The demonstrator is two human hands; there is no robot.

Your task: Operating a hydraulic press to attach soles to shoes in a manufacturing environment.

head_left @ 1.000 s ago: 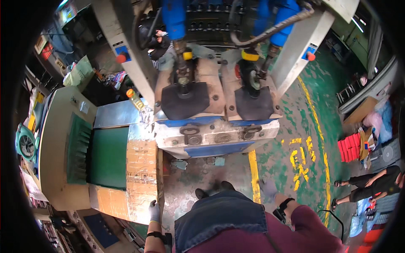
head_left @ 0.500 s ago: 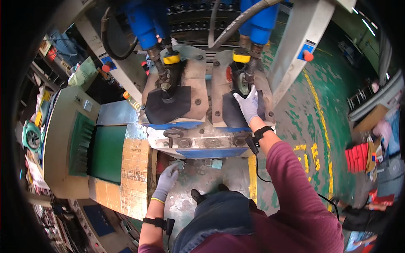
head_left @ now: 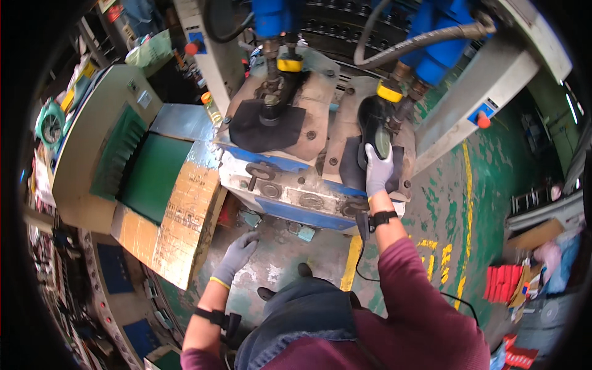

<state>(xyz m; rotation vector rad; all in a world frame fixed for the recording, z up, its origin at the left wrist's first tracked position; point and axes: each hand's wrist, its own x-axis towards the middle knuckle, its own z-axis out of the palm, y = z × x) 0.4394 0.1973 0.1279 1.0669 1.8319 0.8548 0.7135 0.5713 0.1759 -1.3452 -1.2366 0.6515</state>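
My right hand (head_left: 379,169), in a pale grey-white glove, is closed round the near end of a dark shoe (head_left: 371,117) at the right station of a press. A greenish oval patch (head_left: 383,143) shows on the shoe, which is tilted beside the metal press rod. Beneath it lies a black pad (head_left: 353,166). My left hand (head_left: 238,258), in a grey glove, hangs low over the floor with loosely bent fingers and nothing visible in it. At the left station a metal press foot (head_left: 269,114) stands on another black pad (head_left: 253,132).
Blue press cylinders (head_left: 439,52) hang above both stations, with a thick hose (head_left: 425,43) nearby. Press posts (head_left: 481,98) stand at either side, with red buttons (head_left: 484,120). At left, a beige machine (head_left: 83,148) has a green bed and a cardboard-covered edge (head_left: 194,209).
My right hand has gripped the shoe, which has shifted and tilted, showing more of its dark length. My left hand stays low and empty. The whole view has turned.
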